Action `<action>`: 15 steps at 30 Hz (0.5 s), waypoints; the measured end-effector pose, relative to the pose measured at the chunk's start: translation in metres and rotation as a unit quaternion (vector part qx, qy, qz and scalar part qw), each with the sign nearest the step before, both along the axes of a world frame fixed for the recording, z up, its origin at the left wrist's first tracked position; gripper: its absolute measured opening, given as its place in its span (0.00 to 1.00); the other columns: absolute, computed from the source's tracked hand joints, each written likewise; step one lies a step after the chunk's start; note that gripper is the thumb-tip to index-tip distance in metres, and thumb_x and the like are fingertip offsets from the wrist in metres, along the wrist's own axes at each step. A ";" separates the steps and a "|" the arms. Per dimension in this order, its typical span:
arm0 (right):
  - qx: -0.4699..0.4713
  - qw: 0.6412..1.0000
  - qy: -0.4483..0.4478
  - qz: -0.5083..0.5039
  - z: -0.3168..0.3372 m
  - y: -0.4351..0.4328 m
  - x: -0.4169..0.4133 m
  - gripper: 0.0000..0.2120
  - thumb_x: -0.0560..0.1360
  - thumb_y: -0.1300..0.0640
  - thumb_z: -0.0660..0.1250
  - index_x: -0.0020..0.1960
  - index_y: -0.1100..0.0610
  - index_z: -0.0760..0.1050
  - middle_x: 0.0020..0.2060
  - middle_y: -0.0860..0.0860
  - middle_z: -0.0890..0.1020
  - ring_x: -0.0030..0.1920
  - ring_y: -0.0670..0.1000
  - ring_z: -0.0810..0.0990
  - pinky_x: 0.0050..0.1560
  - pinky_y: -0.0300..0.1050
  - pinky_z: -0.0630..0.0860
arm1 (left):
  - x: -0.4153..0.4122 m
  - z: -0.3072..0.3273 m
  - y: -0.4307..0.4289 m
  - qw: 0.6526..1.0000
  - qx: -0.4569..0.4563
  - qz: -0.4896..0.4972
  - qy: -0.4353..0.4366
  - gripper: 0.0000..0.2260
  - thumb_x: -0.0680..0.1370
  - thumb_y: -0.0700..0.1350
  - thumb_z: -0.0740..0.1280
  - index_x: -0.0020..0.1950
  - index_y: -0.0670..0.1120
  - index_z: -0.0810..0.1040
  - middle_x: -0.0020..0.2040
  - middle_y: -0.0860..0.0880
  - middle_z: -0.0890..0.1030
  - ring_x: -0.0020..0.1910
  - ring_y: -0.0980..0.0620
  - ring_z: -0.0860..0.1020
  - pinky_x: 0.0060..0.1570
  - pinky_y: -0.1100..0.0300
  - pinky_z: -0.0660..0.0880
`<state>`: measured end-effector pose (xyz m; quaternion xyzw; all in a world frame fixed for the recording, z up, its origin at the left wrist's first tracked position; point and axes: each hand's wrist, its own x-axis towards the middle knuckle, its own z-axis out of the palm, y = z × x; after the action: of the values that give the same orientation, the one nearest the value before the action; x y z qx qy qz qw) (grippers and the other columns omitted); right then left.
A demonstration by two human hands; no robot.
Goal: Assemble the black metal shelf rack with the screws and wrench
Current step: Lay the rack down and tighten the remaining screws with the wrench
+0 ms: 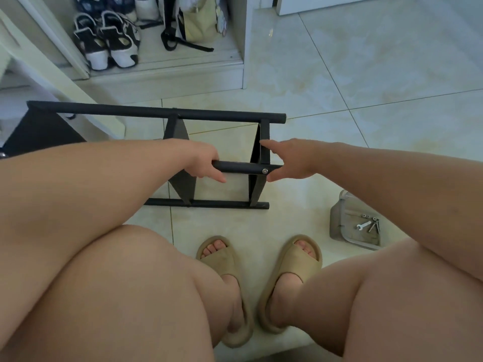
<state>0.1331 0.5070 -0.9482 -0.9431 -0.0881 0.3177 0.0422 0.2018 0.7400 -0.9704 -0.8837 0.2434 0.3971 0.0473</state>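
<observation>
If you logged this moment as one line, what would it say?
left hand: grips rack tube | right hand: at screwed joint | wrench, screws: in grey tray

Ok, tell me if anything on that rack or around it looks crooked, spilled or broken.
Nothing stands out. The black rack lies on its side on the floor, bars roughly parallel, left hand gripping the middle bar, right hand at its screwed end. The screws and wrench sit inside the grey tray.
</observation>
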 end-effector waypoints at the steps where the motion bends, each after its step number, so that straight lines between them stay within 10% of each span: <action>1: 0.010 1.000 -0.007 -0.004 0.004 0.000 -0.004 0.42 0.78 0.40 0.68 0.82 0.47 0.47 0.74 0.54 0.70 0.69 0.58 0.72 0.65 0.54 0.71 | -0.003 0.003 0.001 0.999 -0.031 -0.005 -0.045 0.20 0.76 0.66 0.66 0.46 0.48 0.75 0.41 0.50 0.78 0.39 0.51 0.75 0.34 0.58 0.67; 6: 0.020 0.984 -0.178 -0.012 0.023 -0.015 -0.019 0.25 0.80 0.55 0.65 0.75 0.47 0.64 0.61 0.53 0.79 0.59 0.58 0.77 0.48 0.50 0.71 | -0.007 0.024 -0.004 0.963 -0.196 -0.054 -0.177 0.10 0.80 0.59 0.63 0.52 0.55 0.69 0.44 0.51 0.77 0.41 0.52 0.75 0.38 0.55 0.70; 15: 0.043 0.954 -0.283 -0.088 0.011 -0.058 -0.028 0.29 0.79 0.66 0.59 0.74 0.43 0.66 0.57 0.49 0.79 0.56 0.56 0.74 0.43 0.49 0.69 | -0.007 0.026 -0.055 0.947 -0.238 -0.075 -0.201 0.13 0.81 0.62 0.57 0.41 0.57 0.65 0.36 0.55 0.75 0.36 0.55 0.73 0.33 0.57 0.64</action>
<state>0.1047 0.4491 -0.9370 -0.9957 -0.0269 0.0289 0.0834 0.1953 0.6853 -0.9441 -0.9101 0.3815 0.1368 -0.0869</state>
